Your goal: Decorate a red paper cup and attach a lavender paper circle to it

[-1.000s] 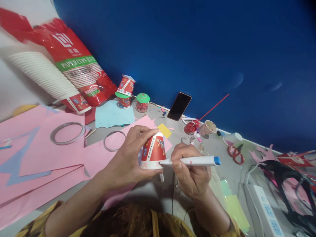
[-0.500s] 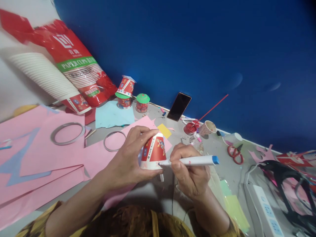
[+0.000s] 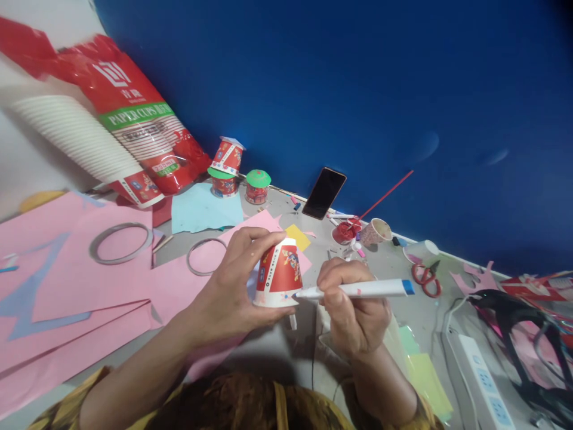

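Note:
My left hand (image 3: 235,286) is wrapped round a red printed paper cup (image 3: 278,275), held upside down above the grey table (image 3: 394,310). My right hand (image 3: 353,304) grips a white marker with a blue end cap (image 3: 358,291), lying almost level. The marker's tip touches the cup's lower right side near its rim. A small white piece (image 3: 293,322) shows just below the cup.
Pink paper sheets (image 3: 89,280) and two tape rings (image 3: 120,243) lie at left. A red bag of paper cups (image 3: 129,119) leans at back left. Decorated cups (image 3: 226,170), a phone (image 3: 324,192), red scissors (image 3: 425,278) and a power strip (image 3: 481,382) surround the work spot.
My right hand and the marker have shifted slightly right, and the marker's tip has dropped a little lower on the cup. The left hand has turned the cup very slightly.

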